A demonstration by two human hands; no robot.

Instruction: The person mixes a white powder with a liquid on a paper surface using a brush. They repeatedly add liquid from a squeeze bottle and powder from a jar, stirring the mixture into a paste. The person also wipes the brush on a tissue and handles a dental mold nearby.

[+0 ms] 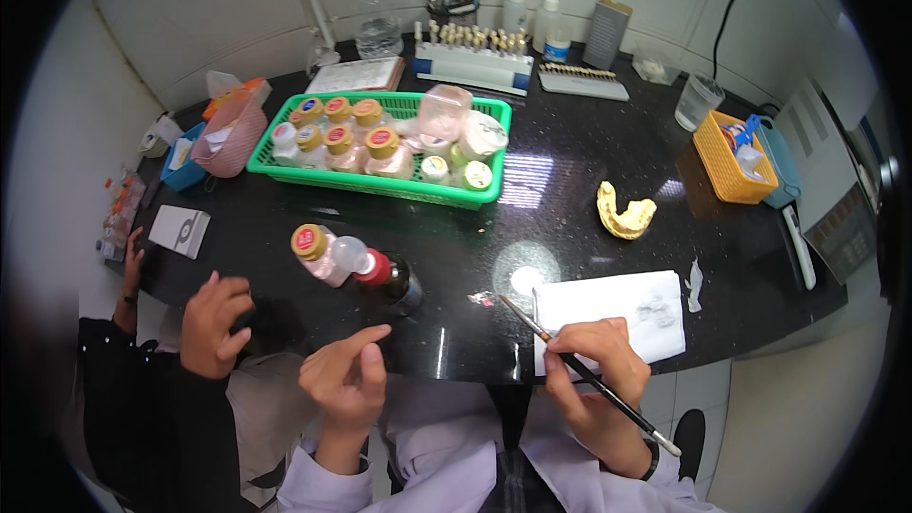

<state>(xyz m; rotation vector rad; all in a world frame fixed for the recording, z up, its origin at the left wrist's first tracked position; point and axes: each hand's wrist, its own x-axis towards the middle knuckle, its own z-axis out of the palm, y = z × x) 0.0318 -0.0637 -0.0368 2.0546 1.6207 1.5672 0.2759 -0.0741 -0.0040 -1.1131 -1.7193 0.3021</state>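
My right hand (603,375) pinches a slim brush (529,321) with a black handle, its fine tip pointing away and to the left. Under the tip and beside it lies a folded white paper towel (608,309) with a grey smudge. My left hand (347,375) hovers at the table's front edge, empty, index finger and thumb extended. Just beyond it stand a dark bottle (404,290) with a red collar, a small clear cup (350,254) and a gold-capped jar of pink powder (328,261). A yellowish horseshoe-shaped dental cast (625,214) sits farther right.
A green basket (375,186) holds several jars. Behind it are a rack of tooth-shade tabs (475,66) and squeeze bottles (548,24). A yellow basket (727,166) and plastic cup (698,100) stand right. At left, a black-sleeved person's hand (217,323) is near a white box (179,231).
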